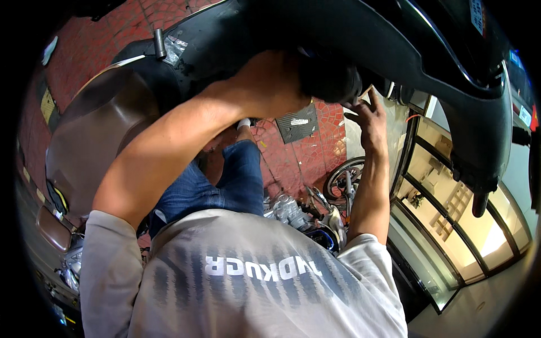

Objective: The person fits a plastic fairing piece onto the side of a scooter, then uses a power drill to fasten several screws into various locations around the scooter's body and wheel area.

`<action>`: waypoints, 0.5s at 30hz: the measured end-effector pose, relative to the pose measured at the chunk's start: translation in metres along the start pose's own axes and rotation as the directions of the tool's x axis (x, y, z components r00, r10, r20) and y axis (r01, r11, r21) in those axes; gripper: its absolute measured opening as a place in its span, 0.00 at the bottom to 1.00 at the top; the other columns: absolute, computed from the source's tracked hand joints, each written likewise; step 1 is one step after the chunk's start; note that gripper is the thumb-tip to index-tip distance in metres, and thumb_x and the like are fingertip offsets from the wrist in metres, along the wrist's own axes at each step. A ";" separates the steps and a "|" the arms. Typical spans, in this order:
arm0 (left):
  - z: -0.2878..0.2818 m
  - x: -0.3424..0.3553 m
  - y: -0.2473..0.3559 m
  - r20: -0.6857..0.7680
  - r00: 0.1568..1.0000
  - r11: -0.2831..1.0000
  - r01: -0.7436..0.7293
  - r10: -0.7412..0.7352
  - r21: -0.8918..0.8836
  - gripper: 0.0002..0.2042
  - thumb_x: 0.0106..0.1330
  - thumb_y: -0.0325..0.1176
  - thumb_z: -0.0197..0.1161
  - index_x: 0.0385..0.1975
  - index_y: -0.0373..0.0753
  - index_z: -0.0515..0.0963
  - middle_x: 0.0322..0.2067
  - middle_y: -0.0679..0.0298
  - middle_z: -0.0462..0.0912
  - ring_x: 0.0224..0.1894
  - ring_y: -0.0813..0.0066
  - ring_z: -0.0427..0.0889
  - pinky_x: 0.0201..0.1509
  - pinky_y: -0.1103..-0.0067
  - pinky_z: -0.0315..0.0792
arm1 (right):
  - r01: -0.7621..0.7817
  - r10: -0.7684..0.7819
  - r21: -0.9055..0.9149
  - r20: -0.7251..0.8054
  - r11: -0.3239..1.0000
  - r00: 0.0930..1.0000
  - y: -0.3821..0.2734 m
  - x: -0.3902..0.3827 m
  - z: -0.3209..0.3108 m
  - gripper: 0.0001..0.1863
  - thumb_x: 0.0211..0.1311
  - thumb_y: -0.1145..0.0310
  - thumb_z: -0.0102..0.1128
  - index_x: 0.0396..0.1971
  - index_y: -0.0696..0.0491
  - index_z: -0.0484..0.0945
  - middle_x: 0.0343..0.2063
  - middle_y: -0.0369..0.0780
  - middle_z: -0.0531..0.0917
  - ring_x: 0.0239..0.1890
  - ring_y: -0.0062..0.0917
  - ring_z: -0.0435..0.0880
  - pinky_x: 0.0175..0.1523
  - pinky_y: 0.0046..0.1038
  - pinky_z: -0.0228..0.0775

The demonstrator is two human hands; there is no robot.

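Observation:
Above my arms spans the dark body of a scooter [366, 39], its glossy panel running to the upper right. My left hand [284, 79] reaches beneath that panel; its fingers are lost in shadow behind a black rounded part [332, 79]. Just right of that part is my right hand [369, 115], fingers bent up toward its end. A thin pale edge shows by the fingertips, and what they grip is too small and dark to make out. A metal tube-shaped piece [160, 44] and a small clear plastic bag [176, 50] lie on the scooter's dark surface at upper left.
A brown seat [107, 112] is at the left. Red paving [282, 155] with a dark square plate [298, 124] lies below my hands. A metal engine [287, 208] and a spoked wheel [344, 177] stand near my right arm. Glass doors [445, 197] are at right.

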State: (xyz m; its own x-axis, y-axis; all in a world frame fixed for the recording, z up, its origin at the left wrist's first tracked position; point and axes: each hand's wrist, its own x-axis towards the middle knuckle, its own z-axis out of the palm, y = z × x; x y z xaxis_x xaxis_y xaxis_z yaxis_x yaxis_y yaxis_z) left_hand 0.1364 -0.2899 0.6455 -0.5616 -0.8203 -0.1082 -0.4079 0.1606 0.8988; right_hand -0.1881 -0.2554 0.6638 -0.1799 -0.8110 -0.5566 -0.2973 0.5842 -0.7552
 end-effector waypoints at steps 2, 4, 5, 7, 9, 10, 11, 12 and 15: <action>-0.005 0.004 0.005 0.026 1.000 1.000 0.009 -0.009 -0.003 0.18 0.60 0.39 0.71 0.46 0.33 0.82 0.46 0.44 0.86 0.53 0.45 0.83 0.61 0.62 0.75 | -0.041 0.033 0.148 0.052 0.988 0.998 0.003 0.009 -0.008 0.35 0.71 0.62 0.54 0.75 0.54 0.59 0.50 0.48 0.85 0.49 0.36 0.87 0.54 0.38 0.78; 0.001 0.000 -0.003 -0.062 0.995 0.997 -0.077 0.075 -0.030 0.19 0.60 0.40 0.71 0.46 0.33 0.82 0.45 0.44 0.86 0.52 0.46 0.84 0.60 0.63 0.76 | -0.103 0.073 0.324 0.101 0.941 0.992 0.005 0.015 -0.011 0.33 0.73 0.54 0.51 0.72 0.53 0.64 0.50 0.49 0.85 0.48 0.37 0.87 0.56 0.41 0.76; 0.004 -0.002 -0.005 -0.089 0.992 0.996 -0.091 0.090 -0.009 0.19 0.60 0.40 0.71 0.46 0.34 0.82 0.46 0.44 0.86 0.52 0.46 0.84 0.59 0.63 0.76 | -0.108 0.082 0.288 0.102 0.951 0.991 0.005 0.017 -0.012 0.32 0.73 0.53 0.50 0.71 0.53 0.65 0.49 0.48 0.85 0.48 0.37 0.86 0.57 0.42 0.75; 0.009 -0.009 -0.006 -0.140 0.983 0.993 -0.117 0.121 0.033 0.19 0.59 0.39 0.72 0.46 0.34 0.82 0.46 0.44 0.86 0.50 0.46 0.85 0.58 0.63 0.77 | -0.121 0.101 0.217 0.102 0.969 0.990 0.004 0.021 -0.013 0.31 0.74 0.49 0.47 0.69 0.53 0.67 0.49 0.47 0.86 0.47 0.37 0.86 0.58 0.42 0.74; -0.009 -0.004 0.012 0.050 0.997 0.997 0.050 -0.053 0.054 0.19 0.58 0.38 0.72 0.47 0.35 0.82 0.46 0.45 0.86 0.50 0.46 0.85 0.56 0.63 0.78 | -0.150 0.126 0.198 0.130 0.969 0.984 0.009 0.025 -0.019 0.33 0.75 0.46 0.45 0.69 0.53 0.66 0.51 0.48 0.85 0.50 0.41 0.86 0.58 0.43 0.74; -0.010 -0.005 0.014 0.064 0.995 0.996 0.076 -0.079 0.052 0.19 0.58 0.38 0.72 0.47 0.36 0.83 0.46 0.45 0.86 0.50 0.46 0.85 0.56 0.62 0.79 | -0.164 0.140 0.192 0.133 0.968 0.981 0.004 0.025 -0.014 0.33 0.76 0.45 0.44 0.69 0.53 0.66 0.52 0.49 0.85 0.51 0.42 0.86 0.58 0.43 0.74; -0.012 -0.005 0.017 0.080 0.991 0.994 0.101 -0.105 0.050 0.19 0.57 0.37 0.73 0.47 0.36 0.83 0.45 0.45 0.86 0.50 0.46 0.85 0.56 0.62 0.79 | -0.177 0.153 0.187 0.135 0.966 0.979 0.002 0.025 -0.011 0.34 0.76 0.44 0.44 0.70 0.53 0.66 0.53 0.50 0.85 0.52 0.43 0.86 0.59 0.43 0.74; -0.009 -0.009 0.013 0.021 0.998 0.998 0.062 -0.063 0.024 0.19 0.57 0.37 0.73 0.46 0.37 0.83 0.45 0.45 0.87 0.50 0.46 0.86 0.55 0.62 0.79 | -0.186 0.165 0.152 0.143 0.971 0.976 0.003 0.028 -0.010 0.35 0.77 0.42 0.41 0.70 0.54 0.65 0.56 0.51 0.83 0.54 0.46 0.85 0.61 0.48 0.73; 0.002 -0.012 0.011 -0.149 0.985 0.996 -0.078 0.082 0.034 0.15 0.57 0.36 0.69 0.44 0.39 0.85 0.40 0.48 0.88 0.46 0.48 0.87 0.53 0.61 0.80 | -0.166 0.151 0.218 0.082 0.962 0.985 0.008 0.032 -0.002 0.32 0.79 0.49 0.35 0.63 0.62 0.70 0.52 0.54 0.84 0.52 0.46 0.86 0.55 0.45 0.78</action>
State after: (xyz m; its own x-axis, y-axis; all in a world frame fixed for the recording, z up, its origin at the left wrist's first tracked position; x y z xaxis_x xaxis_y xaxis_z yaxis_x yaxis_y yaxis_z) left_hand 0.1372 -0.2776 0.6559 -0.4792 -0.8772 0.0304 -0.3871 0.2423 0.8897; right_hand -0.1979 -0.2769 0.6402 -0.1455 -0.7082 -0.6908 -0.0519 0.7028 -0.7095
